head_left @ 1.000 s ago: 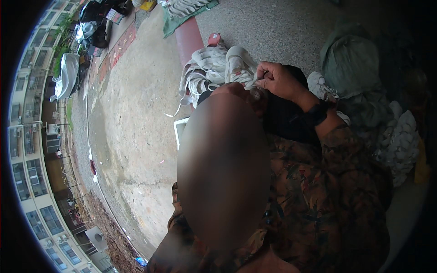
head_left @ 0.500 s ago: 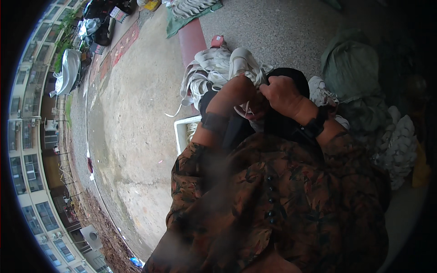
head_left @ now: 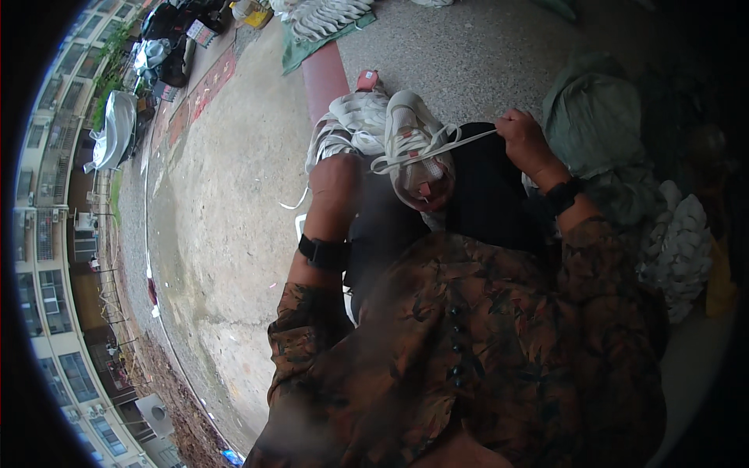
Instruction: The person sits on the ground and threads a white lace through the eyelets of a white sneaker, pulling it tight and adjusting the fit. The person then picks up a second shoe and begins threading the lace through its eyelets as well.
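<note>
A white sneaker [head_left: 407,117] with a reddish patch lies across my dark-trousered lap, between my hands. Its white shoelace [head_left: 473,138] runs taut off to the right, and my right hand [head_left: 527,142] pinches the far end. My left hand [head_left: 335,183] is closed in a fist left of the sneaker; whatever its fingers grip is hidden. Beyond it sits a heap of white shoes and loose laces [head_left: 355,113], with one lace trailing down to the ground.
A green sack [head_left: 597,117] stands at my right, with a stack of white shoe parts [head_left: 677,249] nearer me. Further off, rows of white pieces lie on a green cloth [head_left: 312,48]. Concrete ground [head_left: 226,195] stretches left toward buildings.
My hands were close together over the sneaker. They have pulled apart, the left one leftward and the right one rightward, drawing the shoelace straight and exposing the sneaker.
</note>
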A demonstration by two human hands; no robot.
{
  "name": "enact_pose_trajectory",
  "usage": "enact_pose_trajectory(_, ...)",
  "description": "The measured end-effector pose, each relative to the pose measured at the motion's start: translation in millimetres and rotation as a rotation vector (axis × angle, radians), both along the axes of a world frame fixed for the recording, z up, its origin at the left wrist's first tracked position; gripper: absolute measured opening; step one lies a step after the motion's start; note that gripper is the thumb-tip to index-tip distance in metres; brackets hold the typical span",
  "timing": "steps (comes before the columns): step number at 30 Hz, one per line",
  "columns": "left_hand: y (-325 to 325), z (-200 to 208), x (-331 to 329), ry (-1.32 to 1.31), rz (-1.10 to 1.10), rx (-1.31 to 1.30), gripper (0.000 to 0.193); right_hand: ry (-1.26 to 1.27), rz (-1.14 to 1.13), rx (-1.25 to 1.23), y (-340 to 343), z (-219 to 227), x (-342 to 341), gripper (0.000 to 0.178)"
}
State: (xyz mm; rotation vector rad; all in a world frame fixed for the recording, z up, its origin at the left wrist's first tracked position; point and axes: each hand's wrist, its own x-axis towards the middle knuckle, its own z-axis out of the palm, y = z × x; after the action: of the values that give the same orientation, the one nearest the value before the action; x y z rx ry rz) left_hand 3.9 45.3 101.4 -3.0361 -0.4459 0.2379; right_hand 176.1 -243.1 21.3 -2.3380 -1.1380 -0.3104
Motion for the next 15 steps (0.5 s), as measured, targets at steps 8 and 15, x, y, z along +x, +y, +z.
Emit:
enact_pose_trajectory(8, 75, -42, -94, -0.300, 0.284, -0.966, 0.007, 0.454, 0.012, 0.068, -71, -14, 26, 0.013)
enact_pose_trajectory(15, 86, -55, -106, -0.261, 0.278, -0.574, 0.014, 0.396, -0.183, 0.180, -57, 15, 41, 0.012)
